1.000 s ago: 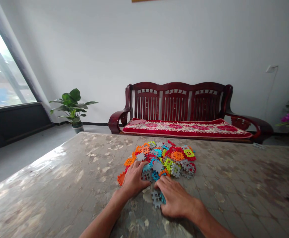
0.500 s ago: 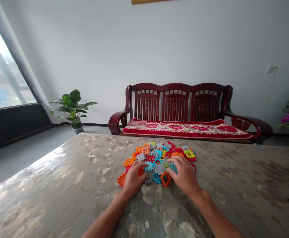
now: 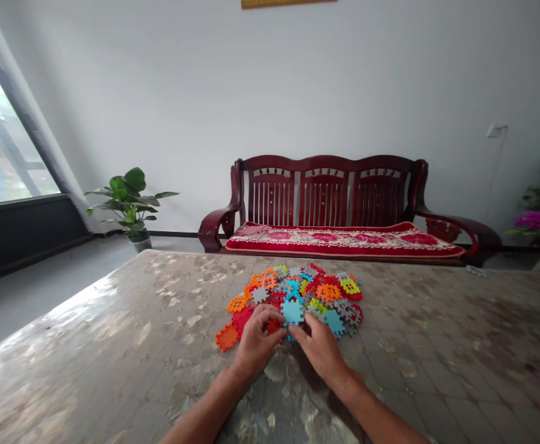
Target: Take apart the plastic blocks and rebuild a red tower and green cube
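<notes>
A light blue interlocking tile (image 3: 292, 312) with notched edges is raised, facing me, at the front of a heap of coloured tiles. My left hand (image 3: 257, 342) pinches its lower left edge between thumb and fingers. At the tile's right side, my right hand (image 3: 321, 350) has thumb and forefinger closed on the lower right edge; whether a second piece is between them is hidden. Just right of that hand lies another light blue tile (image 3: 333, 322). An orange tile (image 3: 226, 337) and a red tile (image 3: 242, 320) lie left of my left hand.
Grey, orange, red, lime and blue tiles, among them an orange lattice tile (image 3: 329, 292), pile up beyond my hands. They rest on a table (image 3: 158, 345) with a patterned cover. Behind it stand a wooden bench (image 3: 325, 163) and a potted plant (image 3: 131, 197).
Both hands have drawn together at the front of the heap. The light blue tile has been lifted between them. My right hand has moved left, off the other light blue tile.
</notes>
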`<state>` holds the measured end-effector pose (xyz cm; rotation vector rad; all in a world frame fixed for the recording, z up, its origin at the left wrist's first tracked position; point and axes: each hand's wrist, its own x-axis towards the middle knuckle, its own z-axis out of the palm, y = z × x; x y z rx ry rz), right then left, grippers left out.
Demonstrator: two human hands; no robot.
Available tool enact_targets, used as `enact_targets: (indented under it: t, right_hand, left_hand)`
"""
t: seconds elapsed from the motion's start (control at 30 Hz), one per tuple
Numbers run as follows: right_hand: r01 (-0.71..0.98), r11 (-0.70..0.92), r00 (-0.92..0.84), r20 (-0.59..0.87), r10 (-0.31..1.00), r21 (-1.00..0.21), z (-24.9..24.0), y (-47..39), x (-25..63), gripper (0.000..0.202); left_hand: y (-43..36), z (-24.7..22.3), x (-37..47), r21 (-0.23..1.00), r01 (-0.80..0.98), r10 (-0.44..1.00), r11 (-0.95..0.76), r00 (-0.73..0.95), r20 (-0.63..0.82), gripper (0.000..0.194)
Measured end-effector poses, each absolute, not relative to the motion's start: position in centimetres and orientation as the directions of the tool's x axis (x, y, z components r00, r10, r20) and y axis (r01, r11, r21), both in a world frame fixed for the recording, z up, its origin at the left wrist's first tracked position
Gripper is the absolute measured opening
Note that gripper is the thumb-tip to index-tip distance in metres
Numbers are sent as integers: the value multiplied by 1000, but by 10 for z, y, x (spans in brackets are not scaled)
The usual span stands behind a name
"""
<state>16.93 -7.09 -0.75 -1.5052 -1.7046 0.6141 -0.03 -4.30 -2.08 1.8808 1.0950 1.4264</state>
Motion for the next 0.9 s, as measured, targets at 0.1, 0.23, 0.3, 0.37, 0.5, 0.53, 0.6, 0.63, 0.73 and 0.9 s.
enact_targets:
  t: [0.1,0.23,0.3,0.37,0.5,0.53,0.6,0.63,0.73,0.9]
  right_hand:
    - [549,200,53,273,961,-811,-10,-68,172,29]
    - [468,218,81,287,954,-857,-10,-64,179,28]
    - [524,213,61,286,956,-825,-8,-63,183,27]
    - [609,213,14,279,960,-764,-5,-64,183,24]
    - [722,269,-131,256,958,-637,1,-70,178,14]
    - [736,287,-165,249,954,-613,2,-72,177,12]
    - [739,316,-214,237,948,-595,3,-74,175,10]
    - [730,328,-230,237,944,-600,4,-74,175,11]
    - [689,356,-240,264,934,-632,4,-73,178,21]
    - [623,367,-153,353,923,-690,3,-66,187,23]
  left_hand:
    - [-40,-23,-3,800,284,848,-528,124,516,8]
    - [-33,-23,-13,803,365,870,-471,41,491,10]
    - [-32,-20,-18,767,437,856,-469,13,516,15]
    - [-33,-16,-20,705,512,835,-490,44,548,22]
    - [-38,-11,-16,627,559,825,-543,214,524,33]
    - [-39,-12,-14,641,545,834,-540,240,498,30]
    - [-40,-16,-10,705,506,867,-496,241,437,26]
    - [-41,-17,-9,745,480,885,-464,224,408,26]
    - [-39,-20,-9,858,353,927,-373,117,355,30]
    - [-29,-17,-20,920,192,926,-341,-98,363,34]
